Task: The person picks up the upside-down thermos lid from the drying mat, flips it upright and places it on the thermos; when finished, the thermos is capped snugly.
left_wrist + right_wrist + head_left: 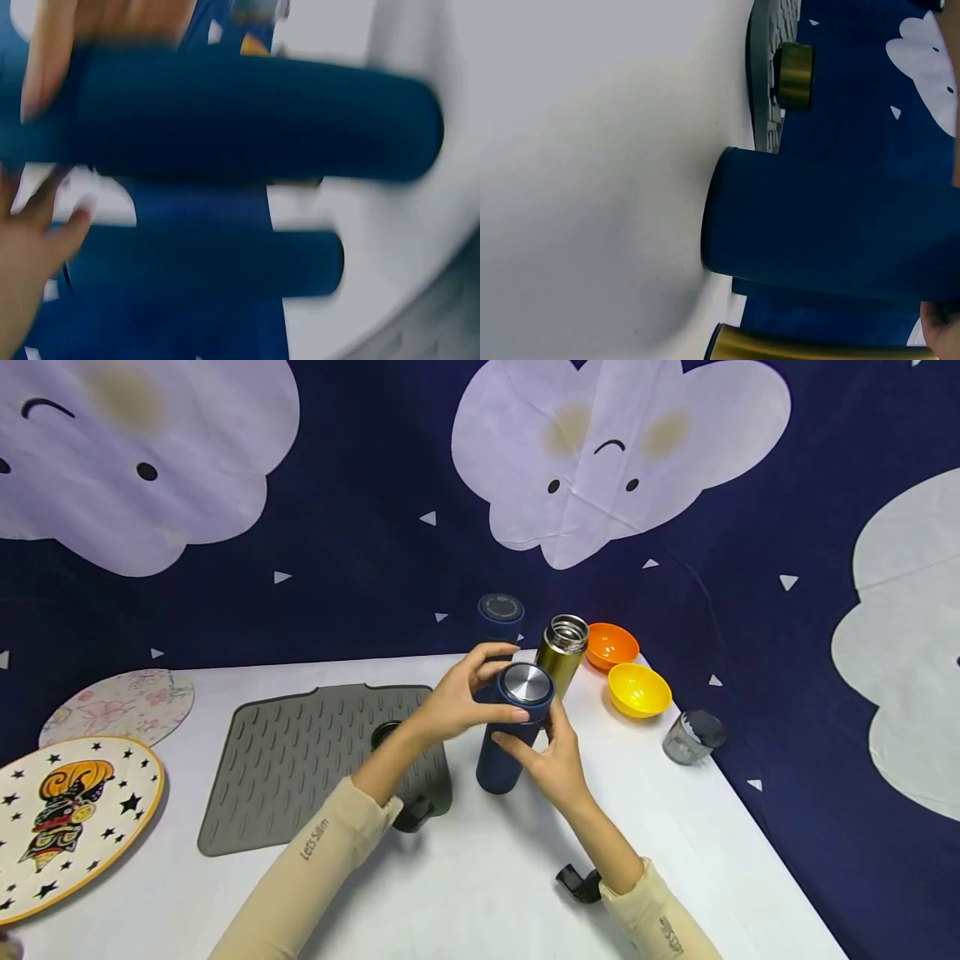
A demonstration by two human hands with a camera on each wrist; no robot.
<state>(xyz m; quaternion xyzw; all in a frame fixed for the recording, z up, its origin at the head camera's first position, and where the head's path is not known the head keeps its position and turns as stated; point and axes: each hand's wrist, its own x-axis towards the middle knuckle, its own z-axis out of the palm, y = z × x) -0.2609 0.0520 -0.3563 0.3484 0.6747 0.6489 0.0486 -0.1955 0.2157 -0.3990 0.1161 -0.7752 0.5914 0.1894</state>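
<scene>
Both grips on the tall navy steel-capped flask (513, 731): left hand (457, 697) round the cap, right hand (551, 760) on the body. One careless elbow could topple the open gold flask (562, 652) just beside it.

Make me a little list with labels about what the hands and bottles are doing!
left hand: grips the lid end of the blue bottle
right hand: holds the blue bottle's body
blue bottle: stands on the white table, silver-topped lid on
gold bottle: just behind, open, no lid
gold lid: on the grey mat
second blue bottle: further back
bowls: orange bowl, yellow bowl, to the right
</scene>
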